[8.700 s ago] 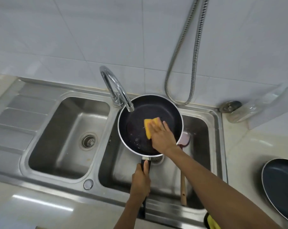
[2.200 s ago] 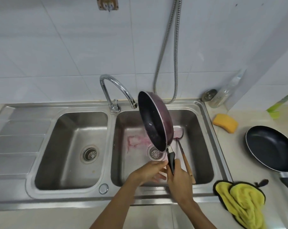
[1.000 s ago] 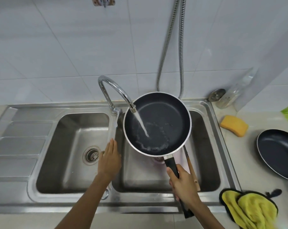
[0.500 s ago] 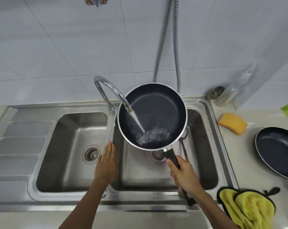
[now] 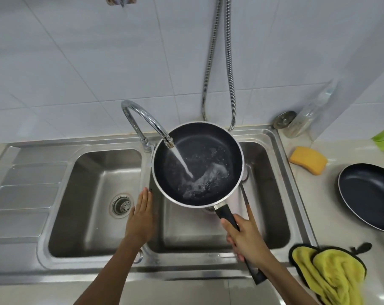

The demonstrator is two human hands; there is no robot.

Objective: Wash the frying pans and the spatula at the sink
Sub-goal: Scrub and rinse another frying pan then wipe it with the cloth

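Head view: right hand (image 5: pixel 247 237) wrapped tight round the black handle of the frying pan (image 5: pixel 197 164), forearm coming in from bottom right, handle end sticking out past the wrist. Pan held level over the right basin of the sink (image 5: pixel 272 230), tap (image 5: pixel 145 122) running into it, water pooling and foaming on the dark surface. Left hand (image 5: pixel 141 219) flat, fingers straight and together, holding nothing, resting on the divider between basins. Spatula (image 5: pixel 248 208) lies in the right basin, mostly hidden by pan and hand. Second frying pan (image 5: pixel 369 194) on the counter at right, well apart, near yellow sponge (image 5: pixel 308 160) and yellow cloth (image 5: pixel 332 274). No readable labels or writing.
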